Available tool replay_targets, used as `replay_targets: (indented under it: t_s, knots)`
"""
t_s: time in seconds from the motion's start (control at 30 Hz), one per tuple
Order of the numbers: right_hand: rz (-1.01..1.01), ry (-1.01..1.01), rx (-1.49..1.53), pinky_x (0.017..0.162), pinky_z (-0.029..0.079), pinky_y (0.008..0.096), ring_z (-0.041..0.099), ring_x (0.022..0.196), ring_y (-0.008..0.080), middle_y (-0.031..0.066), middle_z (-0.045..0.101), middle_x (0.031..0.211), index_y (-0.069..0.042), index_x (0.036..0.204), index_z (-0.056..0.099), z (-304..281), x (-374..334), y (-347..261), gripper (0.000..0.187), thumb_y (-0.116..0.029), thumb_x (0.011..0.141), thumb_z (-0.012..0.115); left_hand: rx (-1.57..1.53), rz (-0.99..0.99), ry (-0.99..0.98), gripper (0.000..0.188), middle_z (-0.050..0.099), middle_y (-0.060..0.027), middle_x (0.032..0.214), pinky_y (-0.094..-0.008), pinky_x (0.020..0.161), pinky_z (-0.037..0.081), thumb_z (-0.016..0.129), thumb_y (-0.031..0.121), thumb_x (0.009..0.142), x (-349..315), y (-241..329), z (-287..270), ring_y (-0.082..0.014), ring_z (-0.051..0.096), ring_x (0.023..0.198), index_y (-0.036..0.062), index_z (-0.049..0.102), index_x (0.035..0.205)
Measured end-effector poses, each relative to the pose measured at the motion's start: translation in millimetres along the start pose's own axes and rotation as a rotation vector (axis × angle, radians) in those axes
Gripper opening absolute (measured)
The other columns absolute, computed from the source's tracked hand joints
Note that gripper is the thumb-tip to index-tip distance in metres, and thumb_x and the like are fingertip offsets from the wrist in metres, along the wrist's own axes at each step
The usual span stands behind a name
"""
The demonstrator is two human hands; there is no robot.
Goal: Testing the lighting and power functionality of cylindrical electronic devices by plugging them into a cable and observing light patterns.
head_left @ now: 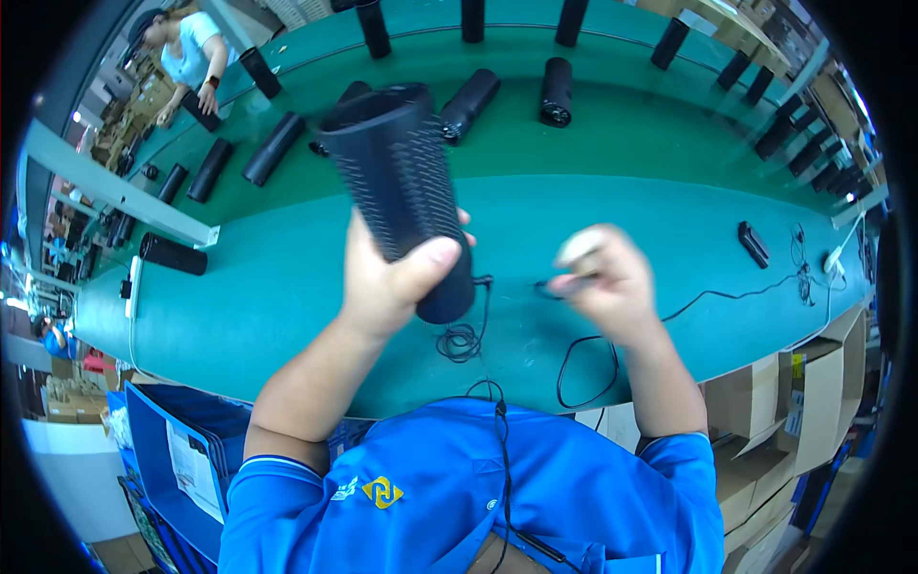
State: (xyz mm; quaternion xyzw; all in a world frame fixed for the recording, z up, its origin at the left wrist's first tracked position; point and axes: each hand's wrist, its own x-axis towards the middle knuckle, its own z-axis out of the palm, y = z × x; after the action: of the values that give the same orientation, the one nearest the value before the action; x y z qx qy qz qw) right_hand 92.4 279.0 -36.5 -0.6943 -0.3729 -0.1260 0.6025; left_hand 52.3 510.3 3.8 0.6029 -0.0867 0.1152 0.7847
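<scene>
My left hand (397,282) is wrapped round a black cylinder (402,172) with a ribbed, patterned side and a hollow-looking wide end. It is lifted and tilted over the bench, wide end away from me. A black angled plug (484,281) sits in its side near the lower end, and its thin cord falls to a small coil (460,342) on the bench. To the right, apart from the cylinder, my right hand (607,282) pinches a small dark piece that looks like a cable end; motion blurs it. A loop of black cable (562,383) lies below that hand.
Several similar black cylinders (557,93) lie or stand along the green bench (669,220) and belt beyond. A small black device (753,245) and thin cables lie at right. Cardboard boxes (813,392) stand lower right, a blue bin (172,440) lower left. Another person (191,57) handles a cylinder far left.
</scene>
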Motion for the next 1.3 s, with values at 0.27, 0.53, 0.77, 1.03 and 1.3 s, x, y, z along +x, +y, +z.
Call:
replay_targets:
  t_s: [0.27, 0.53, 0.77, 1.03, 1.3]
  knots:
    - [-0.115, -0.114, -0.295, 0.052, 0.041, 0.0276, 0.051, 0.056, 0.0165, 0.0045, 0.059, 0.071, -0.007, 0.077, 0.058, -9, 3, 15, 0.009, -0.012, 0.085, 0.059, -0.023, -0.184, -0.136, 0.063, 0.06, -0.017, 0.092, -0.0335, 0.065, 0.053, 0.058, 0.03, 0.079, 40, -29, 36, -0.0269, 0.063, 0.077, 0.0002, 0.036, 0.13]
    - [0.656, 0.639, 0.895, 0.064, 0.054, 0.032, 0.063, 0.07, 0.0223, 0.0128, 0.059, 0.08, -0.002, 0.103, 0.047, -48, 10, 90, 0.021, -0.022, 0.1, 0.04, 0.192, 0.007, 0.099, 0.05, 0.06, -0.0164, 0.099, -0.0325, 0.075, 0.05, 0.073, 0.019, 0.076, 217, -88, 79, -0.0218, 0.06, 0.08, -0.004, 0.048, 0.113]
    - [0.802, 0.517, 0.878, 0.044, 0.043, 0.0254, 0.042, 0.048, 0.009, 0.003, 0.047, 0.067, -0.005, 0.11, 0.047, -46, -1, 130, 0.019, -0.019, 0.1, 0.04, 0.756, -0.009, -0.088, 0.053, 0.065, -0.0159, 0.1, -0.0431, 0.098, 0.038, 0.078, 0.027, 0.068, 303, -206, 167, -0.0329, 0.062, 0.094, 0.0015, 0.057, 0.109]
    - [0.811, 0.453, 0.929, 0.041, 0.035, 0.0219, 0.036, 0.046, 0.0056, 0.0002, 0.043, 0.065, -0.003, 0.105, 0.051, -59, -4, 136, 0.016, -0.017, 0.098, 0.046, 0.936, -0.003, -0.227, 0.061, 0.058, -0.019, 0.117, -0.0516, 0.105, 0.029, 0.075, 0.03, 0.071, 291, -214, 160, -0.0367, 0.058, 0.105, 0.0017, 0.051, 0.119]
    - [0.808, 0.353, 0.973, 0.039, 0.031, 0.0195, 0.037, 0.047, 0.0043, 0.0015, 0.046, 0.068, -0.002, 0.103, 0.053, -55, 1, 126, 0.013, -0.013, 0.096, 0.049, -0.027, -0.301, -0.256, 0.067, 0.051, -0.0211, 0.124, -0.0545, 0.099, 0.038, 0.067, 0.034, 0.08, 234, -160, 67, -0.0374, 0.053, 0.112, 0.0047, 0.038, 0.132]
